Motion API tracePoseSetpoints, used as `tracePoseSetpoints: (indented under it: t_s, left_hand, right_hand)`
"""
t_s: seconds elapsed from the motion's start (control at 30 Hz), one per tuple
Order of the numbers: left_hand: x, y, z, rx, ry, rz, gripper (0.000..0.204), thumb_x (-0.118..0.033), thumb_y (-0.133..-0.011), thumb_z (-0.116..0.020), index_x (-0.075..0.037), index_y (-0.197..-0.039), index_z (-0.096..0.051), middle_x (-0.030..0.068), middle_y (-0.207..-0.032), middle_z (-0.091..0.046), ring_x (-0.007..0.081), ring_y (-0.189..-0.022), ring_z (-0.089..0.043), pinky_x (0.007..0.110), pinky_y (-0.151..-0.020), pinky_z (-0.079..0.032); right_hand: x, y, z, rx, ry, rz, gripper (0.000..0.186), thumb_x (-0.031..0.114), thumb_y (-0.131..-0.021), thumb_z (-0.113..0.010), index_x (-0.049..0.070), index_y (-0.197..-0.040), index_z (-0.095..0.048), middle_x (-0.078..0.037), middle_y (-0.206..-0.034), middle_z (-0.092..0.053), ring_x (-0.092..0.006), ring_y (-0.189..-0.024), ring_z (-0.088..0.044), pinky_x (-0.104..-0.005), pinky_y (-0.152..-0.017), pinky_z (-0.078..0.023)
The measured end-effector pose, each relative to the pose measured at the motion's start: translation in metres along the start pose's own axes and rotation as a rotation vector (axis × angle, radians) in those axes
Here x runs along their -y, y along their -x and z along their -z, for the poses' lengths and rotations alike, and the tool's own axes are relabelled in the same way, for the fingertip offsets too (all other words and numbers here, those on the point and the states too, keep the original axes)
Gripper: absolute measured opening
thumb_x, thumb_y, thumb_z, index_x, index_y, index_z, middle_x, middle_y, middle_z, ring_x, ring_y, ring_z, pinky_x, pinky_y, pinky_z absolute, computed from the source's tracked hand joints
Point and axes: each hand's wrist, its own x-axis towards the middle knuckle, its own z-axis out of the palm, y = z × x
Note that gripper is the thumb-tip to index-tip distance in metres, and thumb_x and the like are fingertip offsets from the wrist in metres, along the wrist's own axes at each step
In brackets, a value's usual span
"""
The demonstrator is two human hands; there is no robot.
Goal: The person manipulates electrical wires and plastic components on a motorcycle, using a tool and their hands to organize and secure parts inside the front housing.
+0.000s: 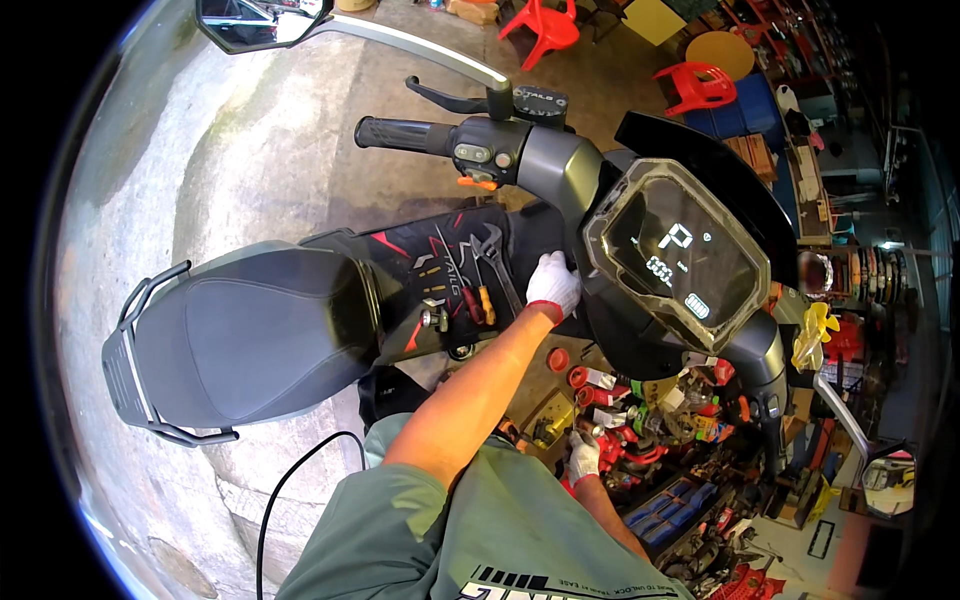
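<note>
- The scooter stands before me, dashboard lit, wrench laid out: I judge work unfinished.
- My left hand is near the dashboard, right hand apart; I can't tell what either's fingers grip.

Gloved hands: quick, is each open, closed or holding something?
Left hand: fingertips hidden; can't tell.
Right hand: too small among the clutter; can't tell.

Pale, stained concrete floor spreads from eight to eleven o'clock, brightly lit along nine and browner, dimmer toward twelve. One red plastic chair stands near twelve, another red chair between one and two, beside a round tan top; crowded shelving fills two o'clock, with shadow around three.
</note>
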Motion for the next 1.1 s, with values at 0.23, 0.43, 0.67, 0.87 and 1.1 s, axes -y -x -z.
tracePoseSetpoints:
  t_s: [0.23, 0.43, 0.67, 0.87, 1.1]
  left_hand:
    - [-0.029, 0.015, 0.027, -0.037, 0.04, 0.094, 0.026, -0.026, -0.095, -0.055, -0.003, -0.103, -0.063, 0.0256, -0.111, -0.058, 0.042, -0.094, -0.066, 0.047, -0.084, -0.055]
    - [-0.035, 0.017, 0.038, 0.021, 0.013, 0.192, 0.029, -0.025, -0.092, -0.058, 0.0, -0.107, -0.061, 0.0257, -0.113, -0.058, 0.04, -0.099, -0.066, 0.045, -0.085, -0.055]
    - [-0.037, 0.01, 0.029, 0.099, -0.064, 0.139, 0.023, -0.019, -0.091, -0.058, -0.001, -0.103, -0.065, 0.0234, -0.116, -0.057, 0.0388, -0.095, -0.068, 0.046, -0.082, -0.057]
    - [-0.033, 0.014, 0.034, 0.087, -0.054, 0.144, 0.027, -0.022, -0.092, -0.06, 0.001, -0.106, -0.063, 0.0245, -0.116, -0.056, 0.0398, -0.093, -0.068, 0.047, -0.082, -0.057]
    - [-0.023, 0.01, 0.001, 0.005, -0.099, 0.133, 0.029, -0.026, -0.094, -0.059, 0.001, -0.106, -0.059, 0.0262, -0.113, -0.055, 0.0413, -0.094, -0.067, 0.047, -0.082, -0.056]
  right_hand:
    - [-0.002, 0.003, -0.002, 0.002, 0.019, -0.001, 0.012, 0.014, -0.097, -0.059, 0.005, -0.099, -0.066, 0.0, -0.073, -0.06, -0.0111, -0.055, -0.052, -0.0277, -0.047, -0.041]
    - [0.017, 0.005, -0.009, 0.0, 0.037, -0.014, 0.011, 0.014, -0.098, -0.059, 0.006, -0.1, -0.066, 0.001, -0.071, -0.059, -0.0112, -0.054, -0.052, -0.0277, -0.046, -0.04]
    - [0.011, 0.001, -0.01, 0.033, 0.043, 0.048, 0.011, 0.014, -0.098, -0.059, 0.007, -0.103, -0.065, 0.001, -0.07, -0.057, -0.0116, -0.053, -0.052, -0.0286, -0.044, -0.04]
    - [0.018, 0.003, -0.014, 0.022, 0.073, 0.005, 0.014, 0.016, -0.098, -0.058, 0.006, -0.106, -0.064, 0.001, -0.068, -0.055, -0.0116, -0.05, -0.049, -0.0285, -0.044, -0.04]
    - [0.022, 0.005, -0.016, 0.008, 0.03, 0.009, 0.013, 0.017, -0.098, -0.059, 0.006, -0.104, -0.063, 0.001, -0.069, -0.055, -0.0109, -0.052, -0.05, -0.0274, -0.045, -0.038]
